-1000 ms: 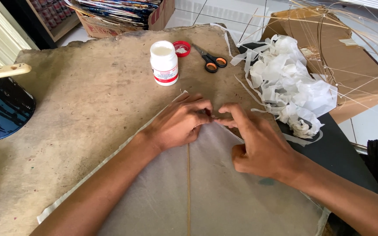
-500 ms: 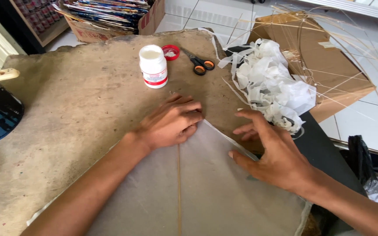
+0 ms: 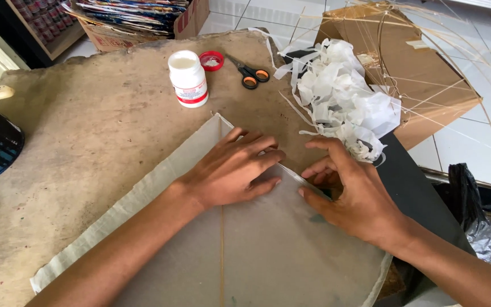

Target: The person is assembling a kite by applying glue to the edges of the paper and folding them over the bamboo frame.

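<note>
pale translucent paper kite (image 3: 268, 250) with thin spine stick, flat on table

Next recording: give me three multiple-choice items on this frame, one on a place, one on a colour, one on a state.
1. Where do the scissors lie?
A. On the thin paper sheet
B. On the table beyond the hands, right of the white bottle
C. Inside the cardboard box

2. What colour is the loose cap?
A. Red
B. Blue
C. Yellow

3. How is the left hand placed?
A. Gripping the scissors
B. Lifted clear of the table
C. Pressed flat on the sheet

Answers:
1 B: they rest on the bare table beside the white bottle.
2 A: the cap next to the bottle is red.
3 C: its palm lies on the sheet near the sheet's top corner, while the right hand rests along the folded right edge.
</note>
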